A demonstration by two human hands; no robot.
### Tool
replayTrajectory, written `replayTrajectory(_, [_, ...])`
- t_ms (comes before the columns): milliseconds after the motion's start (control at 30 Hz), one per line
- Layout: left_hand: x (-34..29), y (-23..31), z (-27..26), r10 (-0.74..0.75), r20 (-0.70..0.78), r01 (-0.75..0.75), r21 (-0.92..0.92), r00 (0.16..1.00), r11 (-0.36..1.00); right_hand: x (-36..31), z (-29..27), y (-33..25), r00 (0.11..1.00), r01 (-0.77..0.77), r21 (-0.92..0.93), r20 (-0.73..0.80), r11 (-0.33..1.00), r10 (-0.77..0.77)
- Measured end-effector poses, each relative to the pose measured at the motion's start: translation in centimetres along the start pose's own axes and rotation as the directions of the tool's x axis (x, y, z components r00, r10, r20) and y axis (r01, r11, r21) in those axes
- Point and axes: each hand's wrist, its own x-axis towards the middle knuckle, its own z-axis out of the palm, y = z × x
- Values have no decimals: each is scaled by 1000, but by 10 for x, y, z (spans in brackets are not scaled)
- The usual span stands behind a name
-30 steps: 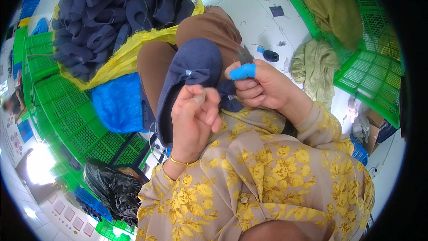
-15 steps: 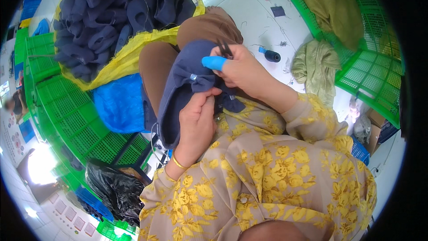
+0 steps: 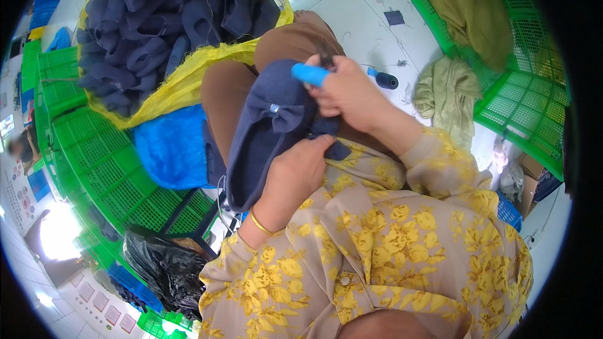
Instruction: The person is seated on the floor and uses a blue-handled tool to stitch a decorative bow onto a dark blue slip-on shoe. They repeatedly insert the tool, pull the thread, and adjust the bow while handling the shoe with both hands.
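Slipper, navy (image 3: 267, 85): toe pointing away from me, laid over my brown trousers (image 3: 290, 43).
Left hand (image 3: 296, 172): fingers drawn together beside a dark-blue fabric piece (image 3: 340, 150), just right of the slipper; I cannot tell whether they pinch cloth, thread or nothing.
Right hand (image 3: 353, 93): curled round a small dark tool (image 3: 326, 61), blurred, near the toe; thumb in a blue wrap (image 3: 309, 75).

Hazards, as I judge them: the tool's tip, brought down carelessly, could nick the slipper's cloth or its bow (image 3: 289, 118); my left fingertips, so near, could be caught should the right hand slip. The slipper might slide off the slope of my legs, since I see neither hand gripping it. The bow could be pulled crooked by a snagged thread.

Count:
Slippers on the lap, plainly seen: one.
Bows on it: one, with one shiny band (image 3: 274, 108).
Tools in hand: one.
Yellow sacks (image 3: 188, 74): one; its navy slippers (image 3: 201, 20) overlap, over a dozen, exact number hidden.
Black spools (image 3: 387, 80): one, on the floor.
Dark scraps (image 3: 394, 17): one.
Olive cloths (image 3: 447, 91): two, at right.
Blue bags (image 3: 171, 144): one, beside my leg.
Bracelets (image 3: 258, 222): one, left wrist.
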Motion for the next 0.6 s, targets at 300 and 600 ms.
replayTrajectory(300, [4, 26, -53, 321, 50, -321, 285, 946, 903, -75, -283, -45, 811, 567, 222, -316, 793, -492])
replayTrajectory(600, [35, -39, -51, -364, -277, 336, -145, 889, 931, -208, -444, -53, 142, 445, -419, -840, 792, -524])
